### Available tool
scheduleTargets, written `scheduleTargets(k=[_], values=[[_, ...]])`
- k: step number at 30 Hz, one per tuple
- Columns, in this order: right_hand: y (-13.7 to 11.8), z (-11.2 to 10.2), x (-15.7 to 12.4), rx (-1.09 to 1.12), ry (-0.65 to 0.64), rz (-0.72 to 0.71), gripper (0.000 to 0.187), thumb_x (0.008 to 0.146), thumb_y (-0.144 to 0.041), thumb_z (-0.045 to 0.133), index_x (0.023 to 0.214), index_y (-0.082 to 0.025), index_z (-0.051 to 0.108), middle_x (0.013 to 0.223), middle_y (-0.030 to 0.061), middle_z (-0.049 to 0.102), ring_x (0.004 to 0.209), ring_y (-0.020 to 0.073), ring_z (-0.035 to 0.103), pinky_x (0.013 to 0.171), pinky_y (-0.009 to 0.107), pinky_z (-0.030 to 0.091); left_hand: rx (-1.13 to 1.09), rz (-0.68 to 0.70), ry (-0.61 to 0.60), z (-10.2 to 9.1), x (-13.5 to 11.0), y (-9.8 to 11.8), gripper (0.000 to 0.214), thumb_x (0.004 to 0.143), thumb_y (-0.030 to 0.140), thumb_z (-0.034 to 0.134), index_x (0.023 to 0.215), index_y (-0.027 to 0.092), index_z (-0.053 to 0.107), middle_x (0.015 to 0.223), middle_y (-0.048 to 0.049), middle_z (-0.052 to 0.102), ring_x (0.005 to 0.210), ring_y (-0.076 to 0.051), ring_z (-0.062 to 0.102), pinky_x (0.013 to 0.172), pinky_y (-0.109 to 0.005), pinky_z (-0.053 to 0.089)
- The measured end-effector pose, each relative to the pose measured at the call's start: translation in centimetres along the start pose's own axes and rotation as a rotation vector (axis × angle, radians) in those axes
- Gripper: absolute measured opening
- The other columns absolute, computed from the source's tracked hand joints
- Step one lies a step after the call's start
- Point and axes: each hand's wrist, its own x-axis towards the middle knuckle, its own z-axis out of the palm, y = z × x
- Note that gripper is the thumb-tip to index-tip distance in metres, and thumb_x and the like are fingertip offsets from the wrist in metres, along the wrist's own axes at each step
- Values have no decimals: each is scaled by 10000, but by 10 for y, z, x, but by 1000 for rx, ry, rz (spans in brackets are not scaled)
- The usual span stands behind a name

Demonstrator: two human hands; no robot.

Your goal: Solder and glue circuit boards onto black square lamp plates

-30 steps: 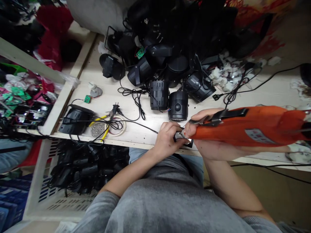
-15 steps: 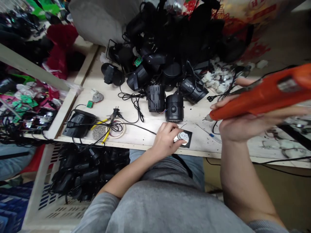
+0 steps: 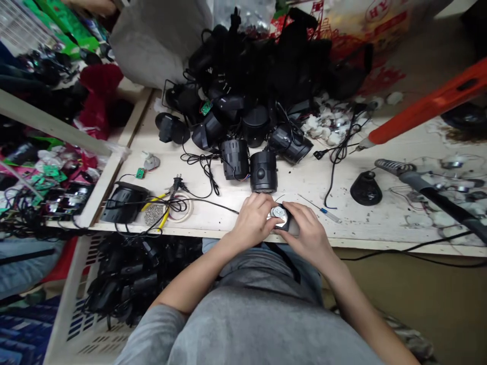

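Near the front edge of the pale workbench (image 3: 304,182), my left hand (image 3: 251,220) and my right hand (image 3: 306,233) close together on a small black part with a shiny round metal piece (image 3: 279,215). The fingers of both hands curl around it from either side. An orange electric screwdriver (image 3: 426,109) hangs over the bench at the far right, and no hand touches it. A thin blue-handled screwdriver (image 3: 321,208) lies just right of my hands.
A heap of black lamp housings (image 3: 262,91) and cables fills the back of the bench. One housing (image 3: 124,200), yellow pliers (image 3: 162,203) and a tape roll (image 3: 182,205) lie left. A soldering iron stand (image 3: 403,170) and a black cone (image 3: 365,187) sit right. A white crate (image 3: 76,304) of black parts stands below.
My right hand let go of the orange screwdriver, which now hangs up at the right, and came down to join my left hand on the small part.
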Motion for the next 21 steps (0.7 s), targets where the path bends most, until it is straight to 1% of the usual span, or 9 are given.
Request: scheduleTargets(k=[4, 7, 11, 15, 16, 17, 19, 21], values=[[0, -2, 4, -15, -4, -11, 566, 966, -346, 557, 1487, -185, 406, 1259, 163, 618, 1147, 328, 594, 952, 545, 554, 34, 20, -32, -4, -1, 3, 330, 1005, 419, 513, 1123, 133, 628, 1105, -139, 639, 1005, -273, 560, 876, -427, 500], [-4, -5, 7, -9, -15, -14, 535, 930, -259, 574, 1444, -171, 455, 1225, 157, 613, 1138, 323, 578, 950, 526, 551, 37, 10, -39, -7, -2, 5, 327, 1010, 428, 495, 1122, 147, 618, 1111, -140, 637, 1007, -272, 569, 877, -428, 502], [-8, -7, 15, 22, -63, 5, 496, 868, -171, 602, 1358, -166, 527, 1166, 145, 609, 1111, 316, 571, 945, 508, 545, -5, 4, -13, -8, -1, 3, 316, 1003, 414, 520, 1106, 131, 617, 1093, -137, 652, 996, -262, 595, 872, -407, 502], [-8, -10, 20, 37, -98, 28, 472, 843, -164, 610, 1311, -187, 551, 1137, 133, 609, 1087, 320, 576, 949, 535, 534, -42, 20, -41, -5, 1, 4, 320, 983, 347, 570, 1206, 122, 615, 1118, -134, 682, 1030, -269, 615, 902, -416, 507], [-8, -10, 20, 34, -96, 31, 458, 842, -163, 612, 1296, -188, 556, 1131, 132, 610, 1083, 319, 577, 950, 537, 532, -54, 24, -38, -5, 2, 5, 306, 979, 325, 575, 1207, 127, 626, 1110, -131, 692, 1021, -266, 621, 900, -416, 511], [-8, -10, 20, 34, -90, 30, 443, 843, -164, 616, 1282, -188, 560, 1126, 131, 610, 1078, 317, 579, 945, 535, 533, -79, 21, -20, -5, 2, 7, 283, 972, 312, 586, 1185, 135, 647, 1088, -125, 704, 1001, -259, 628, 891, -410, 517], [-8, -11, 20, 42, -74, 30, 425, 847, -170, 624, 1268, -184, 564, 1121, 132, 612, 1067, 313, 582, 920, 520, 542, -190, -22, 72, -9, 4, 11, 234, 936, 333, 654, 1088, 160, 700, 1019, -105, 725, 953, -239, 644, 875, -389, 528], [-7, -10, 19, 50, -80, 36, 448, 845, -173, 628, 1286, -181, 554, 1131, 133, 610, 1074, 313, 580, 909, 514, 546, -389, -155, 197, -16, 6, 14, 251, 864, 376, 752, 1026, 185, 733, 1004, -87, 738, 954, -224, 659, 894, -372, 534]])
